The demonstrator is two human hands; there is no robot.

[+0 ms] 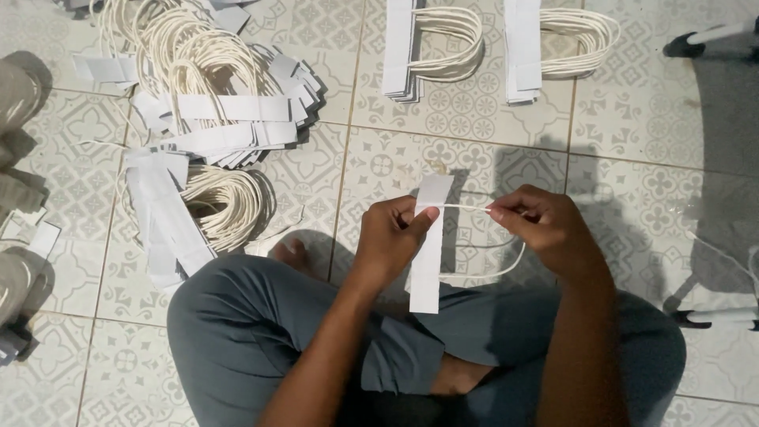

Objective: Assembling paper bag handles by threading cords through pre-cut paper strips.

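Note:
My left hand [393,232] grips a white paper strip [428,261] that stands upright over my lap, thumb pressed on its upper part. My right hand [544,223] pinches one end of a white cord [462,207] that runs from the strip's upper part. The cord loops down and back toward the strip lower down [506,267]. I sit cross-legged in grey trousers on a patterned tile floor [379,162].
A loose heap of paper strips with cord handles [213,119] lies at the left. Two neat stacks of the same pieces [431,47] [553,43] lie at the top. White stand legs [711,35] [715,316] are at the right. Grey objects [16,198] sit at the left edge.

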